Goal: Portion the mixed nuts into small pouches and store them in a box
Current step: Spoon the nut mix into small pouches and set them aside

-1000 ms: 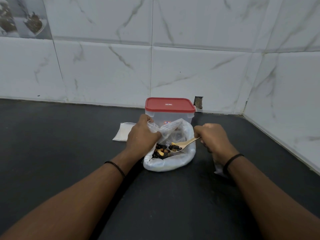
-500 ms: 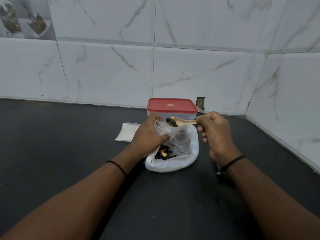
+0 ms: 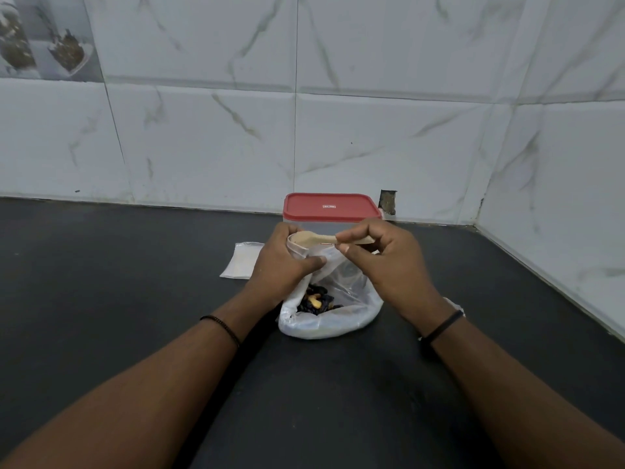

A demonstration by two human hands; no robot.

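Note:
My left hand [image 3: 282, 262] grips a small clear pouch [image 3: 298, 247] upright, its mouth held open at the top. My right hand [image 3: 385, 265] pinches the handle of a wooden spoon [image 3: 316, 238], whose bowl lies over the pouch's mouth and looks empty. Below both hands a large clear plastic bag [image 3: 333, 319] lies open on the black counter [image 3: 135, 299], with dark and tan mixed nuts [image 3: 316, 301] inside. Behind the hands stands a clear box with a red lid [image 3: 331, 206], closed.
A flat stack of empty pouches [image 3: 241, 260] lies on the counter left of my left hand. White marble-tiled walls [image 3: 372, 130] close the back and right side. A bit of clear plastic [image 3: 455, 304] shows by my right wrist.
My right hand lifted the spoon with nuts out of the large bag up to the small pouch. The spoon's bowl, loaded half a second ago, now looks empty over the pouch's mouth.

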